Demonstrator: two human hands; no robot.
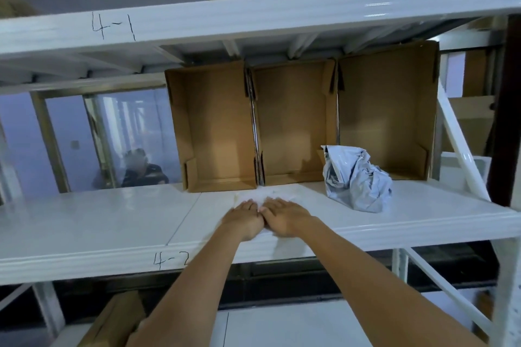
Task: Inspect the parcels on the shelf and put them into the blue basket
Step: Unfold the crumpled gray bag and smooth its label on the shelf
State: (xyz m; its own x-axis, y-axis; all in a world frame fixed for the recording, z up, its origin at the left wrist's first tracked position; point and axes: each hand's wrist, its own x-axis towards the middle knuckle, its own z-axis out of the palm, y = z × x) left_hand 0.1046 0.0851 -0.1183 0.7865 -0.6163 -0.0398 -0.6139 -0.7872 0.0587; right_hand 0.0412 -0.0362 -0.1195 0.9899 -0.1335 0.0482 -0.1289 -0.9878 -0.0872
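One parcel [356, 177] is plain to see on the shelf [112, 222], a crumpled grey-white poly bag standing right of centre, just in front of the rightmost of three open cardboard boxes [296, 121] that stand on edge at the far side of the board. All three boxes look empty from here. The blue basket is not in view, so how many parcels have already gone into it cannot be told; judged from the shelf alone, little seems left to clear. Both hands lie side by side, palms down and fingers flat, near the front middle of the shelf: the left hand [244, 222] and the right hand [284, 218] touch at the thumbs. Neither grip is closed round anything. Under and just beyond the fingertips the surface looks paler and faintly wrinkled, which may be a flat white mailer being pressed or smoothed, but it blends with the shelf and I cannot tell for sure. The grey parcel sits apart from the grip, to the right of the right hand and a little farther back, untouched and within reach.
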